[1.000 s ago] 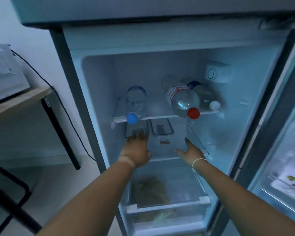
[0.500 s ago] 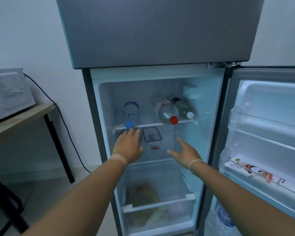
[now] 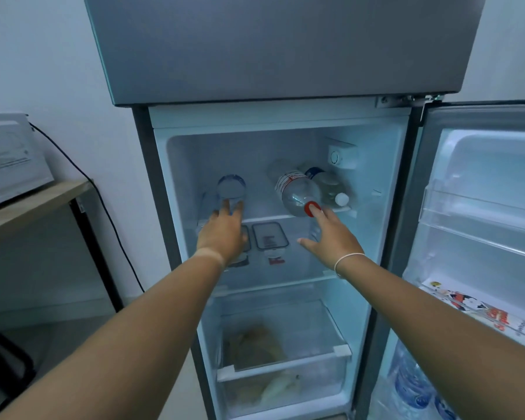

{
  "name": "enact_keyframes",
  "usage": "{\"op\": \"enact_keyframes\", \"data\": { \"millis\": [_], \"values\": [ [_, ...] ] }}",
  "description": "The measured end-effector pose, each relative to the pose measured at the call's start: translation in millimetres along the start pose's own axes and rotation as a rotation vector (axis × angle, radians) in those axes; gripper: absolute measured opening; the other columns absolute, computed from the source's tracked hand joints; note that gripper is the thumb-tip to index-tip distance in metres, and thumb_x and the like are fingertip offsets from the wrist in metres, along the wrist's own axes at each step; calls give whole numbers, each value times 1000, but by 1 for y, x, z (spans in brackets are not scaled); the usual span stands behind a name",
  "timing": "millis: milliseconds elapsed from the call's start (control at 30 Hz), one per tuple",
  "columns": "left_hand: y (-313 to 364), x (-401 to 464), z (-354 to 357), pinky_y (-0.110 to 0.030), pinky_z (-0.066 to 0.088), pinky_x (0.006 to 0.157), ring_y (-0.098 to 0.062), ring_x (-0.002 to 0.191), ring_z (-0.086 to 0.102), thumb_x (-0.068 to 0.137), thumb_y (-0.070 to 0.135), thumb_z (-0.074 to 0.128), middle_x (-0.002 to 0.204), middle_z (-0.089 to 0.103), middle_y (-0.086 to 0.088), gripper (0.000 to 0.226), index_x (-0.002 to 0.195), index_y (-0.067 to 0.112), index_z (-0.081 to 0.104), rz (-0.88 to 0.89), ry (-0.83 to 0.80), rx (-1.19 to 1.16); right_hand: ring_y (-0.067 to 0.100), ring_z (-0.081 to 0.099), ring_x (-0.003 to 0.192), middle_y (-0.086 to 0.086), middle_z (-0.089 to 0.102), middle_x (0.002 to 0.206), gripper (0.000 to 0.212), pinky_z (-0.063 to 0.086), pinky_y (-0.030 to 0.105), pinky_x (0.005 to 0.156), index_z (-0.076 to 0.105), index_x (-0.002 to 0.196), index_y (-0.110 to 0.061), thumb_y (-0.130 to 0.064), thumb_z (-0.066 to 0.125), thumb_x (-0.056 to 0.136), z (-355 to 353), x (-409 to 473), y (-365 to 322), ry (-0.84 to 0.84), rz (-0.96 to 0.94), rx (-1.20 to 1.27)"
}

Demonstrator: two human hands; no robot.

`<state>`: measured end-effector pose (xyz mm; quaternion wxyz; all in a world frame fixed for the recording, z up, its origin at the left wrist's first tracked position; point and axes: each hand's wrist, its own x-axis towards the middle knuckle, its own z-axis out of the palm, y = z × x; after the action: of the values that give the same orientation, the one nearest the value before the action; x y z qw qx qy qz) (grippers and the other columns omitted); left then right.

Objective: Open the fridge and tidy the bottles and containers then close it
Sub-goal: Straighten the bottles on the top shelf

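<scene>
Fridge [image 3: 285, 56] fills mid-frame, door [image 3: 479, 207] open right. We count three lying bottles [image 3: 297, 192] on the top shelf, two containers [image 3: 269, 235] beneath. Our left hand [image 3: 223, 230] hides the blue cap, grip unclear; right hand [image 3: 331, 234], spread, touches the red cap [image 3: 312, 208]. Both have risen from the containers.

Both arms reach forward, level. The left grip [image 3: 223, 234] has its fingers spread, palm down; the right grip [image 3: 331, 234] likewise, thumb splayed inward.
</scene>
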<state>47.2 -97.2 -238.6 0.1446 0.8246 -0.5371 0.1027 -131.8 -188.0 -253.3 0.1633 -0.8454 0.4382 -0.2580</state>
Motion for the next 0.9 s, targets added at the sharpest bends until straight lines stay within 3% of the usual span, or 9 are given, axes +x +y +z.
{"op": "enact_keyframes", "data": {
  "millis": [167, 333, 567, 767, 900],
  "values": [
    [-9, 26, 13, -46, 44, 101, -39, 137, 32, 92, 13, 48, 158, 12, -12, 69, 152, 21, 13, -54, -42, -38, 26, 21, 145, -1, 9, 161, 73, 36, 43, 110, 19, 149, -26, -32, 59, 88, 5, 33, -1, 1, -30, -52],
    [-9, 47, 23, -42, 42, 102, -39, 130, 40, 92, 7, 44, 159, 8, -11, 65, 150, 21, 19, -105, 11, -133, 30, 26, 143, 1, 6, 161, 72, 40, 42, 107, 18, 149, -27, -24, 57, 89, 9, 59, 6, 12, -49, -95],
    [-4, 57, 34, -41, 37, 112, -38, 141, 31, 92, 9, 50, 161, -4, -9, 70, 152, 24, 16, -158, 31, -347, 31, 36, 138, 0, 8, 162, 66, 42, 39, 103, 21, 149, -26, -13, 50, 92, 17, 74, 18, 56, -36, -50],
    [17, 57, 34, -34, 39, 109, -35, 137, 36, 91, 11, 49, 161, 0, -10, 69, 151, 23, 19, -199, 61, -525, 37, 50, 125, -2, 7, 162, 61, 46, 36, 95, 21, 149, -27, -13, 44, 95, 24, 73, 22, 109, -35, -19],
    [33, 58, 32, -31, 38, 107, -31, 138, 36, 92, 11, 49, 162, -2, -8, 68, 151, 24, 19, -181, 34, -528, 34, 47, 129, 1, 6, 162, 59, 46, 34, 94, 22, 149, -25, -11, 42, 96, 25, 73, 22, 117, -38, -14]
  ]
}}
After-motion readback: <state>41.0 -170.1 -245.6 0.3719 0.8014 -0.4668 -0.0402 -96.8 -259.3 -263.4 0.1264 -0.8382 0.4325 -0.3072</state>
